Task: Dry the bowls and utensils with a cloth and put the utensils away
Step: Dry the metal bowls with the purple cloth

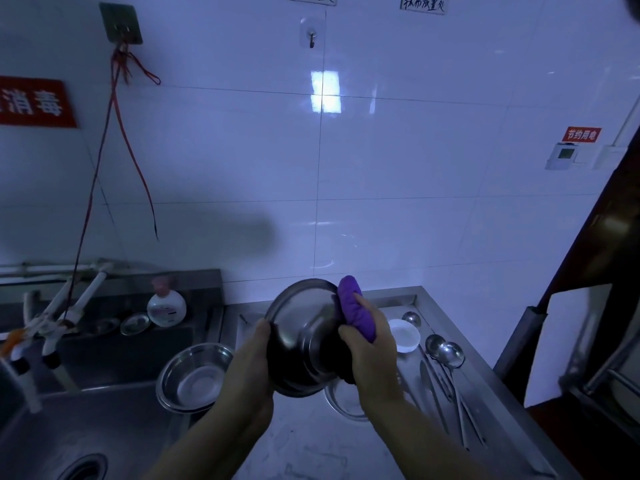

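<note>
A steel bowl (304,336) is held up over the counter with its underside facing me. My left hand (251,372) grips its left rim. My right hand (372,348) holds a bunched purple cloth (355,308) against the bowl's right side. Two stacked steel bowls (194,377) sit on the ledge between sink and counter. Another steel bowl (346,401) lies on the counter, mostly hidden under my right wrist. Several ladles and long utensils (446,368) lie to the right on the counter.
A small white dish (405,336) stands near the ladles. The sink (69,434) with its drain lies at the lower left, taps (55,317) above it. A soap bottle (166,304) and small steel dish (135,323) stand behind. A dark cabinet (595,306) borders the right.
</note>
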